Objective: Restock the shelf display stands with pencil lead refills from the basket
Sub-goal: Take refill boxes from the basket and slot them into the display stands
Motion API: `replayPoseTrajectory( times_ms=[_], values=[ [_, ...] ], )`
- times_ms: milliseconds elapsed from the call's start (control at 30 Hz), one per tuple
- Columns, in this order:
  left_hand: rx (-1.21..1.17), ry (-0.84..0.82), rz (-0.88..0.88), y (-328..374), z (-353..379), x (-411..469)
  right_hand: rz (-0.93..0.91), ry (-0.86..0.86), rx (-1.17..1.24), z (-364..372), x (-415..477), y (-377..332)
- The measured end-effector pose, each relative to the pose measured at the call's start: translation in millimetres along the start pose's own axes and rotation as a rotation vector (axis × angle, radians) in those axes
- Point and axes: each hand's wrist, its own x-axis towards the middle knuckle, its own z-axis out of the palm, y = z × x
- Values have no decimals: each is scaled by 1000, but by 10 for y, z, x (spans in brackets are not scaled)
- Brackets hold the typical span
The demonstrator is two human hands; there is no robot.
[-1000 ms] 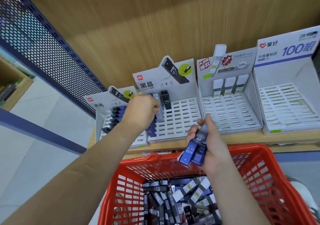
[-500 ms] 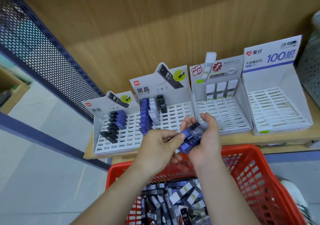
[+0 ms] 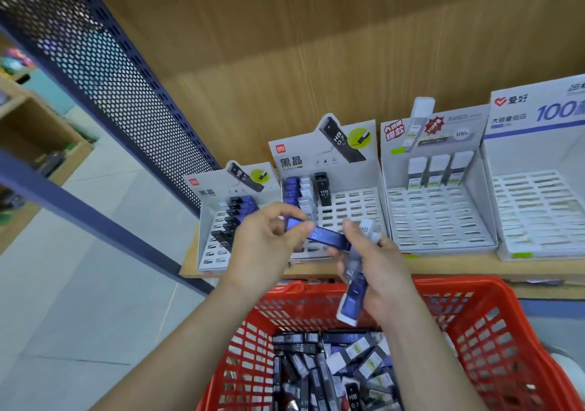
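My left hand [image 3: 269, 243] pinches one end of a blue lead refill case [image 3: 326, 238], held level in front of the second display stand [image 3: 351, 201]. My right hand [image 3: 380, 271] grips several refill cases [image 3: 353, 296], blue and clear, fanned downward over the basket. The red basket [image 3: 493, 331] below holds a heap of refills [image 3: 332, 372]. The leftmost stand [image 3: 218, 220] carries black and blue cases. The second stand has blue, white and one black case at its back left.
The third stand [image 3: 437, 220] holds three white cases at the back. The fourth stand [image 3: 541, 214] shows only bare slots. All stands sit on a wooden shelf [image 3: 459, 266]. A blue perforated panel [image 3: 126, 94] bounds the left.
My left hand came back from the second stand, met my right hand and pulled one blue case out of the bundle. The view shifted slightly.
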Motion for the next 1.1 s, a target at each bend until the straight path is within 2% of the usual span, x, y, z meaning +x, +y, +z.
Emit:
replayPoseTrajectory(
  times_ms=[67,200,267,333,433,500,667,767,1100],
  values=[
    [-47,10,-10,-1,-104,84,19,-91,-96,35,-53,23],
    [-65,26,-14,-41,-240,205,99,-161,-158,139,-97,138],
    [-115,87,3,-46,-285,253,141,-138,-117,127,-74,189],
    [-106,120,42,-27,-282,332,180,-78,25,62,-37,216],
    [-16,32,86,34,-159,533,205,6,288,-66,22,184],
    [72,-52,121,81,-3,678,194,29,339,-122,54,141],
    [370,15,283,132,314,1025,161,30,286,-208,121,136],
    [472,-12,350,88,413,1155,153,33,285,-196,147,158],
    [603,-100,460,19,528,1337,121,32,286,-251,163,135]
  ],
)
